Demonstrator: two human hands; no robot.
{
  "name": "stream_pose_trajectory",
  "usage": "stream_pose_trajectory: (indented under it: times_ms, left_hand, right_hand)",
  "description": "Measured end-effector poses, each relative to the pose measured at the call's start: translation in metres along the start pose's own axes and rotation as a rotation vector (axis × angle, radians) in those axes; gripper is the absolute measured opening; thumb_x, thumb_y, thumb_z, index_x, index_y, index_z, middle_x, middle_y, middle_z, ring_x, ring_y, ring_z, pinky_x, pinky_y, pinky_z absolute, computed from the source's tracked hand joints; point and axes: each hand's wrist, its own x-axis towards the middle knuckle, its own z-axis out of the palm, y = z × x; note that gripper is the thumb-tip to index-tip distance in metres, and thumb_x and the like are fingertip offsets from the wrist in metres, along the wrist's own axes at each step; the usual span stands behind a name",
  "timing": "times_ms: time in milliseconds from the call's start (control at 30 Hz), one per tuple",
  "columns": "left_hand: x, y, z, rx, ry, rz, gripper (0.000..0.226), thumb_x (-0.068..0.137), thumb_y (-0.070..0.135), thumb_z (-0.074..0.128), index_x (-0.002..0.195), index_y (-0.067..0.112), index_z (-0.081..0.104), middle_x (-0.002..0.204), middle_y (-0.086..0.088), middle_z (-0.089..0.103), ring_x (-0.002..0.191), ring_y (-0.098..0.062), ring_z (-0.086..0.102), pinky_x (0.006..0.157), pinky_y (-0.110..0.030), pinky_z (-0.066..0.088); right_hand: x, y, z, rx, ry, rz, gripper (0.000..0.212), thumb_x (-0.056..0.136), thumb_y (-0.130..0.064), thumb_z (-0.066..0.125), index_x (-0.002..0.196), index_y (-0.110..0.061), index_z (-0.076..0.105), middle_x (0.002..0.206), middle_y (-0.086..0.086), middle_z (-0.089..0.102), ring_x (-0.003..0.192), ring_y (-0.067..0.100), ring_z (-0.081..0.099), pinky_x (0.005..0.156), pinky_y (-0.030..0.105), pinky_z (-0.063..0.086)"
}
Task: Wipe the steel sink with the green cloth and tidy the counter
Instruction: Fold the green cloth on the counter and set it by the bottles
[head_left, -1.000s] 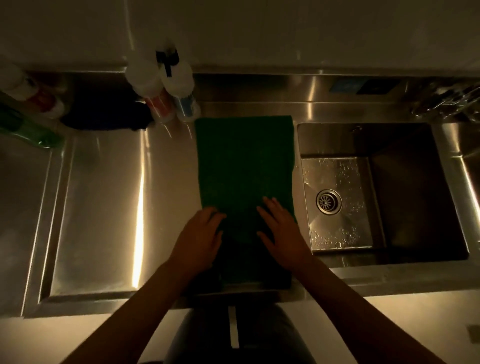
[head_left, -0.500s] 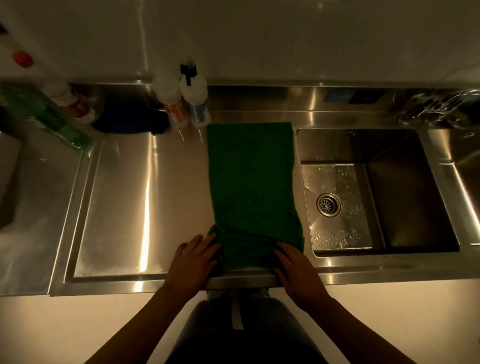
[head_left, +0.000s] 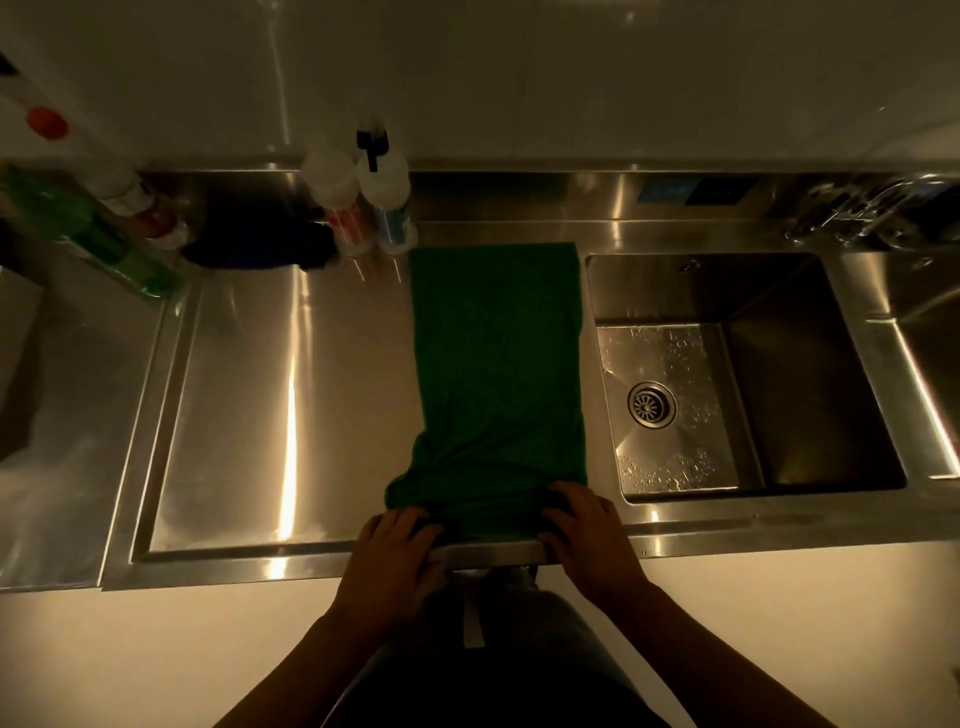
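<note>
The green cloth (head_left: 496, 364) lies in a long strip on the steel counter (head_left: 291, 405), just left of the sink (head_left: 800, 374). Its near end is bunched at the counter's front edge. My left hand (head_left: 395, 551) grips the cloth's near left corner, fingers curled into the folds. My right hand (head_left: 587, 530) grips the near right corner the same way. The sink's floor holds water drops around the round drain (head_left: 651, 404).
Two white spray bottles (head_left: 363, 208) stand behind the cloth at the back wall. A dark cloth (head_left: 254, 236) lies left of them, with a green bottle (head_left: 98, 239) and other bottles at the far left. The faucet fittings (head_left: 862, 213) sit at the back right.
Both hands slid back from the middle of the cloth to its near end and took hold of the corners, bunching that end at the counter's front edge.
</note>
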Motion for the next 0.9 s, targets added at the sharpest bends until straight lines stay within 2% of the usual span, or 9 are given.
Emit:
stream_pose_trajectory:
  times_ms: [100,200,300,400,533,633,767,833,900]
  left_hand:
    - [0.009,-0.003,0.002,-0.031,-0.099,-0.062,0.048,0.097,0.046,0.059,0.141,0.029,0.058,0.145,0.002,0.050,0.136,-0.022,0.048,0.114,-0.042,0.039]
    - [0.015,-0.007,0.001,-0.014,-0.102,-0.061,0.043,0.100,0.041,0.057,0.143,0.031,0.056,0.148,0.004,0.047,0.139,-0.019,0.044,0.116,-0.038,0.036]
    - [0.020,-0.008,-0.003,-0.028,-0.076,-0.079,0.052,0.094,0.044,0.066,0.143,0.028,0.057,0.150,0.000,0.047,0.139,-0.023,0.046,0.116,-0.043,0.039]
    - [0.026,-0.008,-0.006,0.002,-0.102,-0.112,0.065,0.086,0.045,0.074,0.145,0.025,0.054,0.153,-0.004,0.045,0.141,-0.027,0.044,0.117,-0.047,0.037]
    - [0.035,-0.002,-0.007,0.019,-0.056,-0.135,0.033,0.096,0.025,0.062,0.129,0.022,0.065,0.149,-0.002,0.050,0.135,-0.025,0.050,0.111,-0.041,0.042]
    - [0.041,0.001,-0.012,-0.046,-0.006,-0.176,0.023,0.102,0.019,0.053,0.123,0.022,0.063,0.134,-0.001,0.060,0.119,-0.020,0.058,0.100,-0.034,0.046]
    - [0.046,0.003,-0.033,-0.276,0.073,-0.319,0.012,0.108,0.033,0.044,0.115,0.029,0.053,0.100,0.002,0.069,0.085,-0.018,0.066,0.076,-0.033,0.051]
    - [0.046,-0.001,-0.042,-0.296,0.085,-0.341,0.015,0.108,0.034,0.042,0.120,0.030,0.049,0.096,0.001,0.070,0.080,-0.020,0.067,0.077,-0.040,0.057]
    - [0.048,-0.005,-0.052,-0.240,0.143,-0.272,0.028,0.105,0.024,0.051,0.132,0.029,0.054,0.106,-0.001,0.073,0.086,-0.024,0.070,0.080,-0.040,0.058]
  right_hand:
    - [0.006,0.001,-0.001,-0.057,0.001,-0.060,0.017,0.075,-0.025,0.083,0.089,-0.023,0.075,0.128,0.004,0.062,0.122,0.028,0.060,0.096,0.047,0.050]
    - [0.014,0.002,-0.006,-0.058,0.002,-0.049,0.016,0.078,-0.021,0.078,0.092,-0.022,0.070,0.126,0.003,0.060,0.119,0.025,0.058,0.097,0.044,0.049]
    - [0.021,-0.001,-0.018,0.114,0.084,0.069,0.014,0.088,-0.013,0.068,0.097,-0.022,0.062,0.115,-0.001,0.057,0.106,0.017,0.053,0.090,0.035,0.049]
    - [0.031,0.000,-0.039,0.393,0.116,0.273,0.028,0.099,-0.013,0.053,0.096,-0.039,0.045,0.093,-0.007,0.059,0.081,0.010,0.059,0.069,0.034,0.054]
    - [0.047,0.008,-0.063,0.464,0.237,0.343,0.027,0.103,-0.020,0.048,0.099,-0.044,0.037,0.070,-0.008,0.060,0.058,0.003,0.059,0.050,0.022,0.046]
    - [0.057,0.011,-0.071,0.404,0.238,0.221,0.026,0.100,-0.010,0.049,0.100,-0.036,0.045,0.084,-0.014,0.054,0.066,0.000,0.056,0.054,0.014,0.039]
    - [0.062,0.013,-0.073,0.393,0.199,0.122,0.041,0.080,0.004,0.060,0.102,-0.029,0.049,0.105,-0.013,0.042,0.083,0.002,0.053,0.063,0.023,0.049]
    - [0.064,0.014,-0.073,0.398,0.204,0.136,0.046,0.078,0.005,0.061,0.107,-0.029,0.049,0.108,-0.012,0.044,0.086,0.004,0.054,0.069,0.027,0.052]
    - [0.068,0.013,-0.071,0.381,0.194,0.146,0.045,0.083,0.003,0.060,0.116,-0.026,0.052,0.115,-0.007,0.051,0.093,0.013,0.058,0.077,0.034,0.055]
